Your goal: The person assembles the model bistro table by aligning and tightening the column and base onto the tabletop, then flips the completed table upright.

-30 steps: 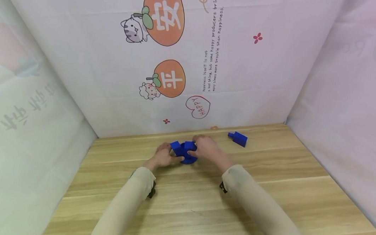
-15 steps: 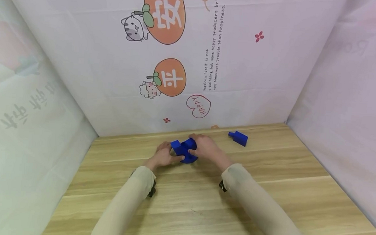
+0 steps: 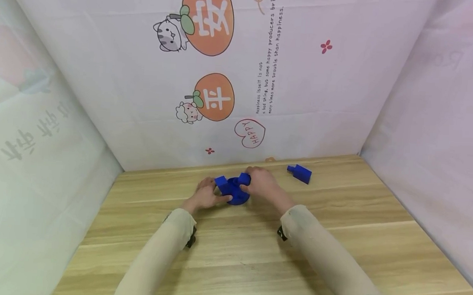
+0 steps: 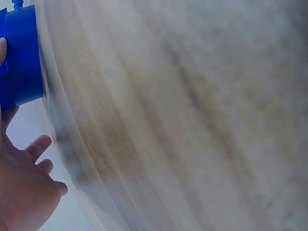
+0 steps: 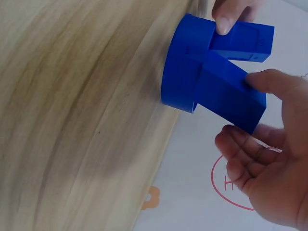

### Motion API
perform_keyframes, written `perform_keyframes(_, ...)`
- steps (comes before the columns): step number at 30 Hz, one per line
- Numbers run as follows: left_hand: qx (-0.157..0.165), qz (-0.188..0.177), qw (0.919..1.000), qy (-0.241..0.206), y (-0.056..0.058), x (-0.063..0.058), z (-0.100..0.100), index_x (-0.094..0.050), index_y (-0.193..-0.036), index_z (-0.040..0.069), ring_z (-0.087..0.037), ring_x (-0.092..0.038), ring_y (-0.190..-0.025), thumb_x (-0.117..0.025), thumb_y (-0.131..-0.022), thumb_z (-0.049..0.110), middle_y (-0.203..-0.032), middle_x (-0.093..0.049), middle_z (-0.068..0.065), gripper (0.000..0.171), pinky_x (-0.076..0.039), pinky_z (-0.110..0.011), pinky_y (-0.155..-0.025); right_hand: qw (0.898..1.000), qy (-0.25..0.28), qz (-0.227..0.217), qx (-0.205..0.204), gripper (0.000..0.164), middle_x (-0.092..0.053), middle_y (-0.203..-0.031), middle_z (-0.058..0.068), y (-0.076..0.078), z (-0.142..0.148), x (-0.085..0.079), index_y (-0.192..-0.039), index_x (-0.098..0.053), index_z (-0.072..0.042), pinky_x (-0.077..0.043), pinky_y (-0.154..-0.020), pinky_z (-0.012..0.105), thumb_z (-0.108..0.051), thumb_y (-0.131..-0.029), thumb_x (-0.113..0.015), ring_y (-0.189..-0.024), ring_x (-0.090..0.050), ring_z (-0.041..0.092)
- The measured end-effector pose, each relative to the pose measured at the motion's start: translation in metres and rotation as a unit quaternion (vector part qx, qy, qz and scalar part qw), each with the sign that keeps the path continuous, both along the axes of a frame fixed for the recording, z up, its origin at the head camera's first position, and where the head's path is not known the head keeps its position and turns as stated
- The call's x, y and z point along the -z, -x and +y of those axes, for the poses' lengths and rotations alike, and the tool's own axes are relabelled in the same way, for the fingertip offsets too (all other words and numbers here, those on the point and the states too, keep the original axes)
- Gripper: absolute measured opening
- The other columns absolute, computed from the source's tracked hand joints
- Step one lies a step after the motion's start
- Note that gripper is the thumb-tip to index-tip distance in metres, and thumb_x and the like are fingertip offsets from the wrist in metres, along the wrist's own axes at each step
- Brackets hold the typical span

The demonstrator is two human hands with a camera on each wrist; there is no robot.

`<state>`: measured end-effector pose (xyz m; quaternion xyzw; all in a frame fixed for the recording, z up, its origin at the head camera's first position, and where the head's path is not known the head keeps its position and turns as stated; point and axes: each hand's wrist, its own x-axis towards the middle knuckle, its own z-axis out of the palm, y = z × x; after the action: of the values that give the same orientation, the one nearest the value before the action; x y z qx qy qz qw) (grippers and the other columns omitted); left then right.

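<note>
A blue round base (image 3: 238, 199) stands on the table, and two blue rectangular blocks rise from it. My left hand (image 3: 205, 196) grips the base from the left, its thumb on the near rim, beside the left block (image 3: 221, 183). With thumb and fingers, my right hand (image 3: 262, 183) pinches the right block (image 3: 244, 178). In the right wrist view that block (image 5: 232, 94) leans outward, its lower end at the base rim (image 5: 180, 65). How deep it sits is hidden. The left wrist view shows only the side of the base (image 4: 26, 55) and part of a hand (image 4: 26, 185).
Another blue block with a narrow end (image 3: 300, 173) lies on the wooden table (image 3: 230, 258), right of the right hand. A printed white cloth wall (image 3: 294, 124) rises behind, and pale cloth walls flank the table on both sides.
My right hand first tilts the right block, then shifts it a little to the right across the base. The left hand stays where it was on the base.
</note>
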<state>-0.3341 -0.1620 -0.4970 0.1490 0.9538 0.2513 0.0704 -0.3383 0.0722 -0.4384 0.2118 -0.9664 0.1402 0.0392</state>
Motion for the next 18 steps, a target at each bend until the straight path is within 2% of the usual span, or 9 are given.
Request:
perform_keyframes(4, 0.002, 0.002, 1.0, 0.001, 0.0002, 0.0013, 0.001, -0.037, -0.154, 0.009, -0.039, -0.017, -0.153, -0.064, -0.089, 0.059, -0.159, -0.034, -0.021, 0.086, -0.01, -0.057, -0.124, 1.0, 0.008, 0.0, -0.017, 0.054, -0.069, -0.125, 0.014, -0.0006, 0.0014, 0.0003, -0.13, -0.062, -0.004, -0.055, -0.096, 0.044, -0.036, -0.088, -0.073, -0.111, -0.067, 0.03)
perform_keyframes(9, 0.004, 0.011, 0.9999, 0.002, 0.0008, 0.0018, 0.0016, -0.04, -0.153, 0.009, -0.039, -0.022, -0.15, -0.065, -0.089, 0.058, -0.156, -0.037, -0.021, 0.084, -0.013, -0.057, -0.123, 1.0, 0.006, 0.012, -0.022, 0.052, -0.071, -0.122, 0.012, -0.0015, 0.0026, 0.001, -0.129, -0.062, -0.008, -0.055, -0.094, 0.044, -0.039, -0.089, -0.073, -0.109, -0.069, 0.03)
perform_keyframes(16, 0.0, 0.007, 1.0, 0.004, 0.0002, 0.0015, 0.0013, -0.038, -0.154, 0.009, -0.039, -0.018, -0.152, -0.065, -0.09, 0.056, -0.158, -0.034, -0.022, 0.084, -0.01, -0.056, -0.124, 0.999, -0.013, -0.003, -0.042, 0.057, -0.068, -0.126, 0.015, -0.0038, 0.0072, -0.0047, -0.132, -0.061, -0.004, -0.053, -0.099, 0.045, -0.038, -0.088, -0.074, -0.114, -0.066, 0.032)
perform_keyframes(18, 0.0, 0.008, 0.9999, 0.007, 0.0005, 0.0019, 0.0013, -0.037, -0.154, 0.009, -0.039, -0.018, -0.152, -0.064, -0.091, 0.057, -0.158, -0.033, -0.022, 0.084, -0.01, -0.056, -0.124, 0.999, -0.016, -0.004, -0.039, 0.055, -0.07, -0.122, 0.015, -0.0044, 0.0083, -0.007, -0.128, -0.064, -0.003, -0.054, -0.097, 0.044, -0.039, -0.087, -0.074, -0.11, -0.067, 0.032)
